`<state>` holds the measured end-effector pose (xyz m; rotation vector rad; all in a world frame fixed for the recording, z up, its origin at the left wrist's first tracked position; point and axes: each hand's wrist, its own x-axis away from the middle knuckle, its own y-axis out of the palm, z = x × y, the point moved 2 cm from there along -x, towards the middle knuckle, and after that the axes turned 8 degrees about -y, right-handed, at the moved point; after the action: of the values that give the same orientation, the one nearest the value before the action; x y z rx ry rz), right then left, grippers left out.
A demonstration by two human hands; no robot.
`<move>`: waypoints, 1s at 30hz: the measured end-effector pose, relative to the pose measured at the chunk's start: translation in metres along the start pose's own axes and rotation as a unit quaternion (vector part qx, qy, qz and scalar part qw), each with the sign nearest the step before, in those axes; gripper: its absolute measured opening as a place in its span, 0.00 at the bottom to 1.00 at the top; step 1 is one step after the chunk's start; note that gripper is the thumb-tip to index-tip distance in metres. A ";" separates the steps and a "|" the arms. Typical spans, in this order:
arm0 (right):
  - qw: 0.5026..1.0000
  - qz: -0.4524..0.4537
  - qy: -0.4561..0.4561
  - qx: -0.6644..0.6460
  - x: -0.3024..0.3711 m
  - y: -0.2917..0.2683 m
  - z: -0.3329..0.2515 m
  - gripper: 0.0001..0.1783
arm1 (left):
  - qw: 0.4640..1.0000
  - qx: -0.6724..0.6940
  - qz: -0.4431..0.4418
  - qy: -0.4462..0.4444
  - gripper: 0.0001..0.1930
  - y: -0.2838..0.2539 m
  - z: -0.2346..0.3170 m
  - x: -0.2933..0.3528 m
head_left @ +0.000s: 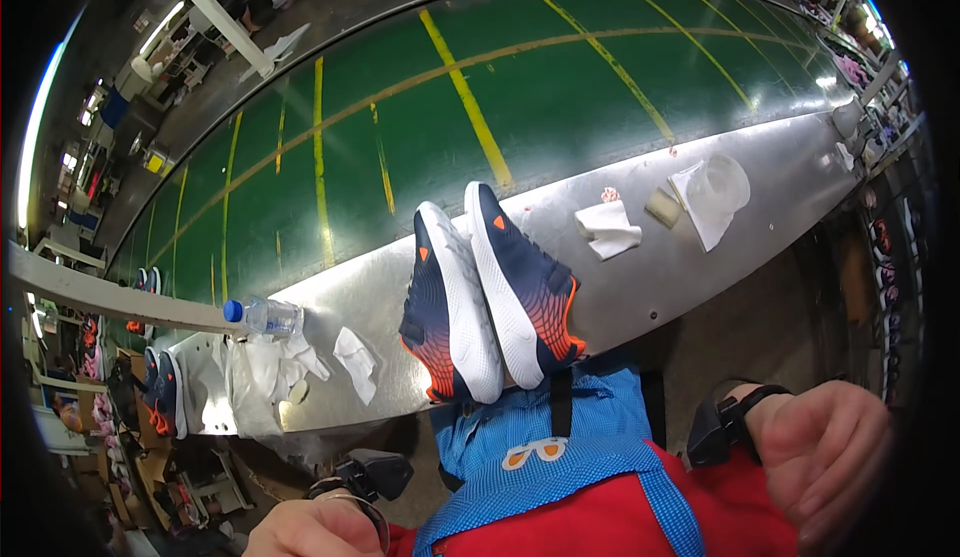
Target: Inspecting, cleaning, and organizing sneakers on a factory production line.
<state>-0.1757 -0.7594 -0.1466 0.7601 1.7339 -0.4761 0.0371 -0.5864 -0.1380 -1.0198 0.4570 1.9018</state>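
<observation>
A pair of dark blue sneakers with orange trim lies on the metal ledge in front of me, white soles turned toward each other. The left sneaker (425,317) and the right sneaker (528,282) point away from me, heels at the ledge's near edge. My right hand (825,447) hangs at the lower right, apart from the shoes, its fingers loosely bent with nothing visible in them. At the bottom edge my left hand (315,532) is partly cut off, its fingers hidden. Neither hand touches a shoe.
A green conveyor belt (380,147) with yellow lines runs beyond the metal ledge (640,287). White cloths (608,229), a tan block (662,207) and a clear plastic cup (722,185) lie to the right. A capped bottle (270,316) lies left, near another dark sneaker (172,394).
</observation>
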 end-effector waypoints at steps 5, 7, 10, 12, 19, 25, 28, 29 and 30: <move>0.986 -0.012 0.070 0.151 0.027 -0.012 0.027 0.05 | 0.996 -0.029 0.058 -0.057 0.08 0.002 0.004 0.017; 0.944 -0.012 0.218 0.246 0.049 -0.011 0.087 0.04 | 0.990 -0.103 0.076 0.052 0.14 -0.018 -0.025 0.047; 0.900 -0.122 0.318 0.272 0.097 -0.026 0.133 0.04 | 0.938 -0.310 0.095 -0.125 0.09 -0.044 -0.018 0.063; 0.858 -0.225 0.343 0.309 0.130 -0.034 0.140 0.04 | 0.853 -0.429 0.054 -0.292 0.06 -0.064 -0.053 0.074; 0.861 -0.233 0.396 0.217 0.133 -0.002 0.149 0.04 | 0.687 -0.538 0.069 -0.483 0.09 -0.141 -0.094 0.189; 0.772 -0.312 0.289 0.473 0.186 -0.075 0.213 0.17 | 0.708 -0.485 0.023 -0.514 0.27 -0.138 -0.143 0.216; 0.761 -0.245 0.419 0.430 0.210 -0.080 0.228 0.07 | 0.702 -0.524 0.011 -0.482 0.26 -0.142 -0.151 0.227; 0.783 -0.190 0.435 0.402 0.203 -0.075 0.228 0.05 | 0.717 -0.511 0.006 -0.474 0.26 -0.138 -0.157 0.224; 0.778 -0.184 0.432 0.418 0.194 -0.078 0.223 0.05 | 0.724 -0.489 0.033 -0.485 0.25 -0.135 -0.156 0.217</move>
<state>-0.1069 -0.9137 -0.4013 1.4208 2.5683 -1.3951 0.1699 -0.5005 -0.3919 -0.3939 -1.2595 2.4259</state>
